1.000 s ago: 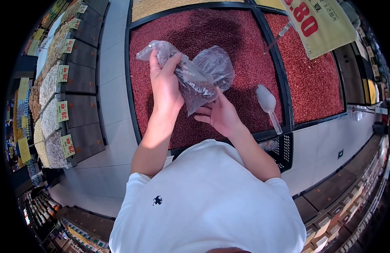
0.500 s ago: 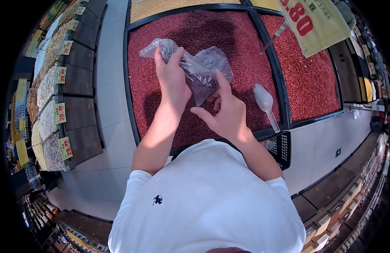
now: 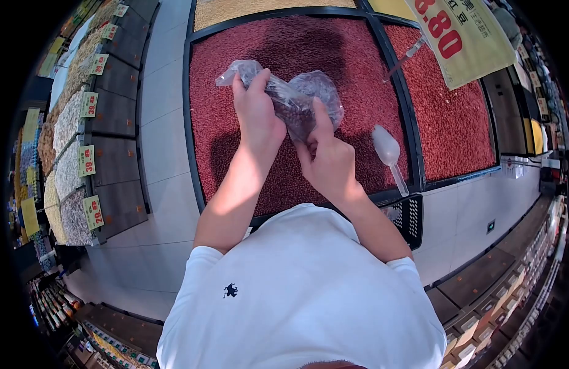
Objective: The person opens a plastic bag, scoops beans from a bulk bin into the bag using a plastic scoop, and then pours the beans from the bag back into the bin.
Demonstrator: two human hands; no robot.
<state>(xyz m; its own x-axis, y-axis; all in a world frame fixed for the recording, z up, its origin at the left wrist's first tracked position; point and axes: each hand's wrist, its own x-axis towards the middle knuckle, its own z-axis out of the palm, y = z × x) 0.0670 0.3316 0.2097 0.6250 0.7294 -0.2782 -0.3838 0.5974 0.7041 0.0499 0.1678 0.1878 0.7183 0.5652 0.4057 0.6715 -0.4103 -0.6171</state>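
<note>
A clear plastic bag (image 3: 297, 114) with dark red beans in its lower part is held above a bin of red beans (image 3: 235, 46). My left hand (image 3: 258, 114) is closed around the bag's gathered, twisted upper part, on the left. At the bag's lower right, my right hand (image 3: 329, 157) presses it between thumb and index finger; the other fingers are curled in. A loose flap of the bag puffs out beyond the right fingertips. On the beans to the right lies a clear plastic scoop (image 3: 388, 150), its handle resting toward the bin's front rim.
A black divider (image 3: 392, 92) separates this bin from another of brighter red beans (image 3: 447, 117). A price sign (image 3: 463, 43) hangs over the right side. A black perforated basket (image 3: 410, 221) is by the front rim. Bins with price tags (image 3: 88, 160) line the left.
My right thumb has moved in from a spread position and now presses against the bag. Both hands and the bag have shifted slightly right in view.
</note>
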